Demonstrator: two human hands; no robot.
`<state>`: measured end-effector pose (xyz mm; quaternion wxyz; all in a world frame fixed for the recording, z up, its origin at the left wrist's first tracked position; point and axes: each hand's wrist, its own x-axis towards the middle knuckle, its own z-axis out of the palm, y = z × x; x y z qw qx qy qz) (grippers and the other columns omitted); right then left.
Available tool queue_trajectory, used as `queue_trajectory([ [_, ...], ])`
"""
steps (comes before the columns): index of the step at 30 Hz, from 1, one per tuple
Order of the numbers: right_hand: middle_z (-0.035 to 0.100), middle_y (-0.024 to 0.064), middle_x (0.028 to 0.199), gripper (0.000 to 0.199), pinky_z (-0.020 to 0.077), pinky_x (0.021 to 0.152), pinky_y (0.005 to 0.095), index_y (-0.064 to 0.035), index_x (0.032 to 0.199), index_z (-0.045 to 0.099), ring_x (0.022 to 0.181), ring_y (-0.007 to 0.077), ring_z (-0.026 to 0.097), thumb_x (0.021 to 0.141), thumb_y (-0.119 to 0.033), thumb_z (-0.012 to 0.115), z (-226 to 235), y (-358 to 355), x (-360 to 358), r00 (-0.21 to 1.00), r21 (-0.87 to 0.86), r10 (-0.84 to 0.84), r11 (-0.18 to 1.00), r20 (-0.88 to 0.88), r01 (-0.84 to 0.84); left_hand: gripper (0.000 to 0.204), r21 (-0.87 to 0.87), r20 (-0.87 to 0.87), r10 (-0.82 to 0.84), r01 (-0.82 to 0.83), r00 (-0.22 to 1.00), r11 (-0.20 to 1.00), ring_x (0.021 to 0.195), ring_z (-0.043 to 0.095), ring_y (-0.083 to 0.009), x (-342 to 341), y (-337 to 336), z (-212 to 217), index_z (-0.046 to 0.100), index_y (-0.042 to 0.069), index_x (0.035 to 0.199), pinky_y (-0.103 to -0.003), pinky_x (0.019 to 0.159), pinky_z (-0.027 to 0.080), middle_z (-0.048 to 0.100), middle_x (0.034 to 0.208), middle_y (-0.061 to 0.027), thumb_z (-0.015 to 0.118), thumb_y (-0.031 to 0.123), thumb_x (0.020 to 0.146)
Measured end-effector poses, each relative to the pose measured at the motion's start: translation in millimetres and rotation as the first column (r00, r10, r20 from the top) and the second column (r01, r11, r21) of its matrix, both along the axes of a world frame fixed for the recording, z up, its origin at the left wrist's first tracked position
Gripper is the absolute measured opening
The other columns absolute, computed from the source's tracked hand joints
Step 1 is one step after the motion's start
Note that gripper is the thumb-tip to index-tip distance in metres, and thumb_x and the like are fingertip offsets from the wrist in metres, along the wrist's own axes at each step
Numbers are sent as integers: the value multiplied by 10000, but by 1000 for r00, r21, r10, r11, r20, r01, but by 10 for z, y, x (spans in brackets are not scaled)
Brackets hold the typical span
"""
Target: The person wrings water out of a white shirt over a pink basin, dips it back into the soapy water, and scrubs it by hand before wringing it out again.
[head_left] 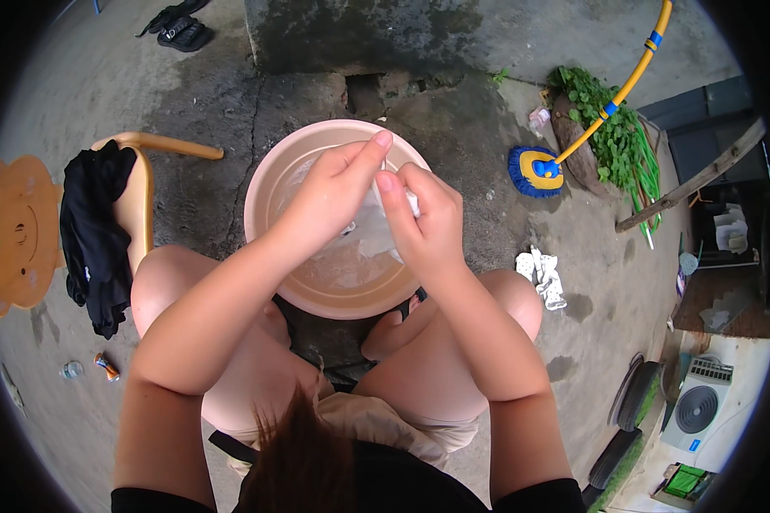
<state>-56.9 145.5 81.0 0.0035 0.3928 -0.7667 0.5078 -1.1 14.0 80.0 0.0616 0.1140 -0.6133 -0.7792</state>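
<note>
Both my hands are raised over a round pale pink basin that stands between my knees. Cloudy, sudsy water lies in it. My left hand is closed, thumb up, pinching a wet white cloth. My right hand is closed around the same cloth, its fingers curled and close to the left ones. Part of the cloth hangs between the hands toward the water; my fingers hide the rest, so its exact kind is unclear.
At left a small chair with a bear-shaped back carries black clothing. White spotted fabric lies on the ground at right. Beyond are a blue-and-yellow mop, leafy plants and black sandals. A can lies at lower left.
</note>
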Motion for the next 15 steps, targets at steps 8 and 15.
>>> queue_trajectory([
  [8, 548, 87, 573, 255, 412, 434, 359, -65, 642, 564, 466, 261, 536, 850, -191, 641, -42, -94, -198, 882, 52, -195, 969, -429, 240, 511, -17, 75, 48, -46, 996, 999, 686, 513, -86, -4, 277, -109, 635, -10, 809, -271, 644, 431, 589, 715, -10, 401, 400, 1003],
  [15, 552, 102, 603, 207, 420, 451, 342, -38, 669, 583, 477, 272, 532, 843, -135, 640, -67, -106, -124, 869, 60, -102, 987, -485, 149, 390, 169, 109, 14, -33, 994, 985, 736, 564, -92, 49, 240, -223, 621, 29, 985, -248, 658, 443, 624, 845, -18, 428, 367, 996],
])
